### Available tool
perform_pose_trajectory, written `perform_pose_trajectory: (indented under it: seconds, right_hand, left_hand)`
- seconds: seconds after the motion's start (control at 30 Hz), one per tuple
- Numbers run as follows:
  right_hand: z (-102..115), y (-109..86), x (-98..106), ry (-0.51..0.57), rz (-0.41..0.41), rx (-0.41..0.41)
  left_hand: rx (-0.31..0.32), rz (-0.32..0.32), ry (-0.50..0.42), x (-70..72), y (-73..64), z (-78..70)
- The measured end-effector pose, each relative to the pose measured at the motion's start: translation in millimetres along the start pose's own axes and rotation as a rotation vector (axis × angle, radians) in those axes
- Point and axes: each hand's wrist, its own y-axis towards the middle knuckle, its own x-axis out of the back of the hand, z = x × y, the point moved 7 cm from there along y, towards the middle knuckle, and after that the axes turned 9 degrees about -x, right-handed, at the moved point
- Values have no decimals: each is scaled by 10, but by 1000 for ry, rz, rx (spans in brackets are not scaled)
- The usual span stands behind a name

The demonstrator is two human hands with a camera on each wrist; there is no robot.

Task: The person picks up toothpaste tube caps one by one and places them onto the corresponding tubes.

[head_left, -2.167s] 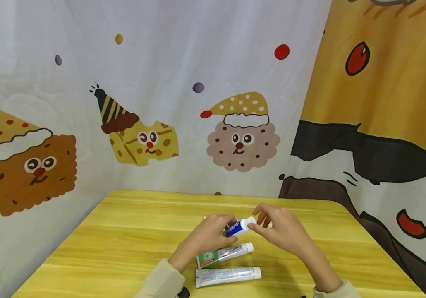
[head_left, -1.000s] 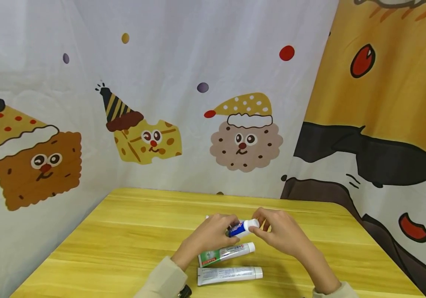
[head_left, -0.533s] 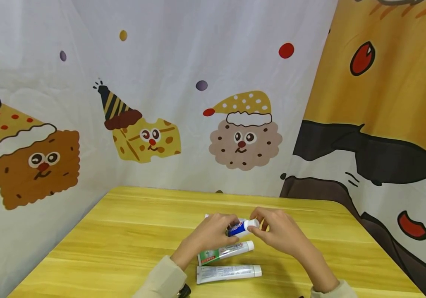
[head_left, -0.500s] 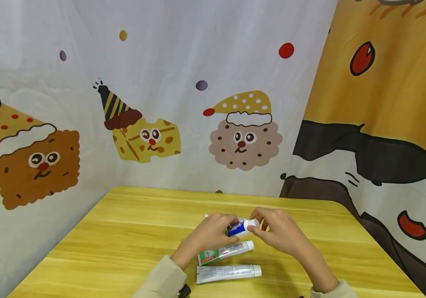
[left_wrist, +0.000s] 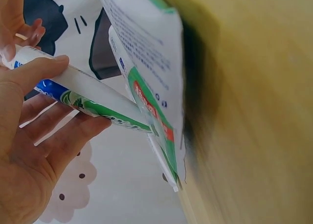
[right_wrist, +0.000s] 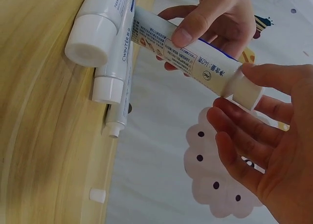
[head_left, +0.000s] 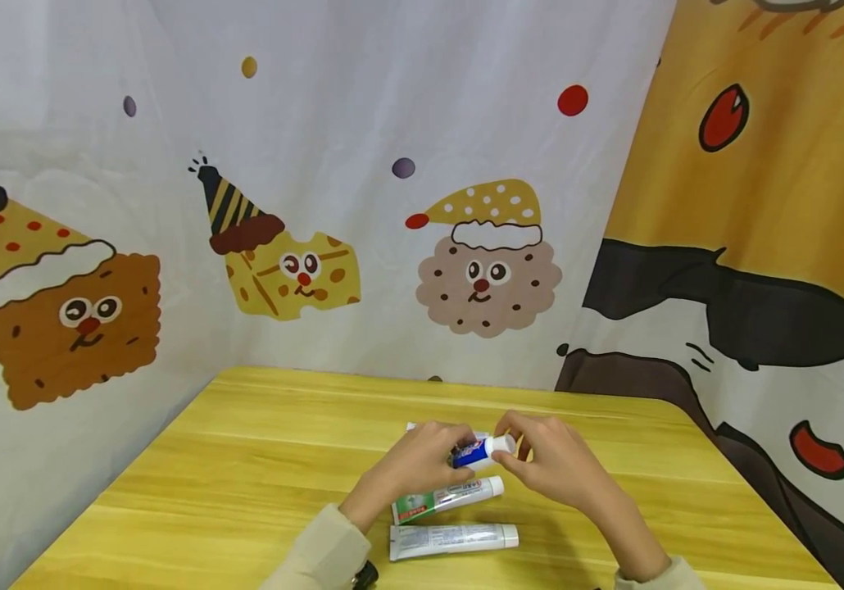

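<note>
My left hand point(head_left: 422, 460) holds a blue, green and white toothpaste tube point(left_wrist: 93, 94) above the table, thumb on one side and fingers on the other. The tube's white cap point(right_wrist: 248, 92) points right, and my right hand point(head_left: 551, 459) pinches it between thumb and fingers. I cannot tell how tightly the cap sits on the tube. Below lies a green and silver toothpaste tube point(head_left: 459, 496). Nearer me is a white and silver toothpaste tube point(head_left: 455, 541). Another toothpaste tube point(right_wrist: 116, 123) lies behind the held one, mostly covered by my left hand in the head view.
A small white cap point(right_wrist: 97, 195) stands loose on the wooden table point(head_left: 245, 475), near its far edge in the right wrist view. A printed cloth point(head_left: 363, 123) hangs behind the table. Something small and black point(head_left: 365, 575) shows by my left sleeve.
My right hand has closed in on the cap, which its fingers now pinch. My left hand keeps hold of the tube almost in place. The lying tubes have not moved; the head view shifted slightly.
</note>
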Motion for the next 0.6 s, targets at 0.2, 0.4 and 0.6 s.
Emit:
perform_pose_trajectory:
  seconds: [0.2, 0.4, 0.6]
  right_hand:
    - [-10, -4, 6, 2, -5, -12]
    - [-26, -1, -4, -1, -3, -26]
    - [-23, -3, -7, 1, 3, -19]
  left_hand:
    - [0, 8, 2, -1, 4, -6]
    - [5, 7, -2, -4, 0, -4]
    - [5, 5, 5, -1, -2, -8]
